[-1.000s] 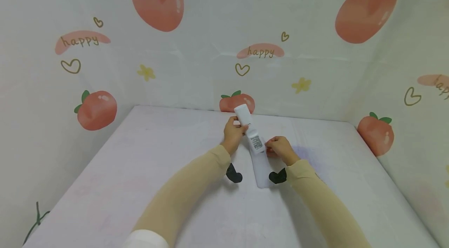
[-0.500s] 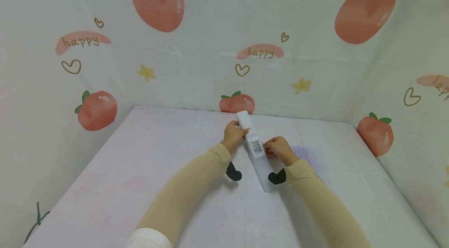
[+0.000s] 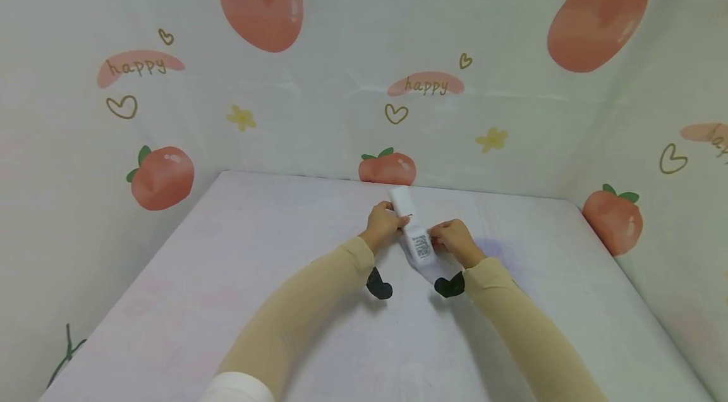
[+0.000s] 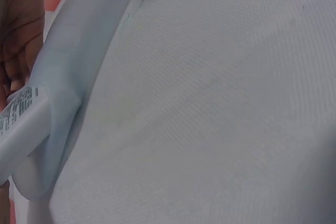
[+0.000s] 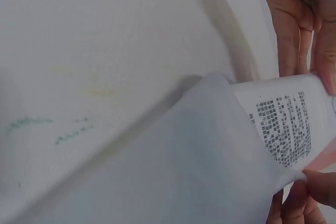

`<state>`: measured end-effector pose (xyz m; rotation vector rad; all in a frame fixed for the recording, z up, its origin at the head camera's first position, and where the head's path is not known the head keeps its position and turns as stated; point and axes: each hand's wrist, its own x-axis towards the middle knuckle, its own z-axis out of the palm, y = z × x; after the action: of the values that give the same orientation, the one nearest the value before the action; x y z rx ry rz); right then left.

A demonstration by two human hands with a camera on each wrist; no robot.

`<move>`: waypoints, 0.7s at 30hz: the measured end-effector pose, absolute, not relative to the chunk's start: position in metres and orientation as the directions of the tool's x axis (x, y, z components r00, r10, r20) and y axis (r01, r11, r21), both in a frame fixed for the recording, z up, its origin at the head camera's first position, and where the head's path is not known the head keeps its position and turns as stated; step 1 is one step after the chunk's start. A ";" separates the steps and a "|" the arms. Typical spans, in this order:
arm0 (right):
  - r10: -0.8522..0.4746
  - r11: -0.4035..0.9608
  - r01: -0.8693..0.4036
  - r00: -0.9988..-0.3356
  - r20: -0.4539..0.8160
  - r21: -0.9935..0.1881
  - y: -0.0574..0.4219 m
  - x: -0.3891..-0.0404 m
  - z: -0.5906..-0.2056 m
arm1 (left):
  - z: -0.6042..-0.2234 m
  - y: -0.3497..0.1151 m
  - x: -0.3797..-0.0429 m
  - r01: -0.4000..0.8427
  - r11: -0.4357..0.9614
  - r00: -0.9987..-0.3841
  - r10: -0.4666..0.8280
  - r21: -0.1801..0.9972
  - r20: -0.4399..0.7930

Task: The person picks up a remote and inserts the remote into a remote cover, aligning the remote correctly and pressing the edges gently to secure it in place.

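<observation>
A long white remote control (image 3: pixel 405 205) slants between my hands at mid-table, its printed label (image 5: pixel 283 129) facing up. My left hand (image 3: pixel 383 225) grips it from the left near its far part, thumb on top. My right hand (image 3: pixel 455 241) pinches the edge of a soft, translucent whitish sleeve (image 5: pixel 199 156) at its mouth. In the right wrist view, the near end of the remote sits inside that mouth and the label's lower part disappears under the sleeve. In the left wrist view, the sleeve (image 4: pixel 73 66) wraps the remote's end. My right wrist's black mount partly hides the sleeve's near end.
A pale cloth covers the table (image 3: pixel 273 225). Behind it stands a white curtain (image 3: pixel 335 42) with printed fruit, hearts and lettering. Dark camera mounts (image 3: pixel 379 284) sit on the inner sides of both wrists.
My left hand and the remote control have moved a little toward me, the remote lowering toward the table. Less of the sleeve's near end shows. My right hand stays about where it was.
</observation>
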<state>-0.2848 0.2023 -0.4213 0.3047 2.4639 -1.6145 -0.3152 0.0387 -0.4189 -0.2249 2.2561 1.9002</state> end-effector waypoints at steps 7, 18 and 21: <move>-0.050 0.334 0.235 -0.963 -0.266 -0.913 0.201 -0.283 -0.419 | -0.421 0.037 -0.314 -0.182 0.135 -0.983 -0.035 0.974 -0.179; -0.040 0.313 0.250 -0.961 -0.275 -0.916 0.197 -0.282 -0.423 | -0.422 0.036 -0.314 -0.187 0.065 -0.982 -0.004 0.980 -0.187; -0.055 0.284 0.240 -0.962 -0.266 -0.928 0.197 -0.281 -0.423 | -0.421 0.035 -0.315 -0.192 0.045 -0.981 0.014 0.980 -0.193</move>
<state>-0.2811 0.1968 -0.4225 0.1700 2.3081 -1.7359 -0.3152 0.0353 -0.4207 -0.1852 2.1574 2.0643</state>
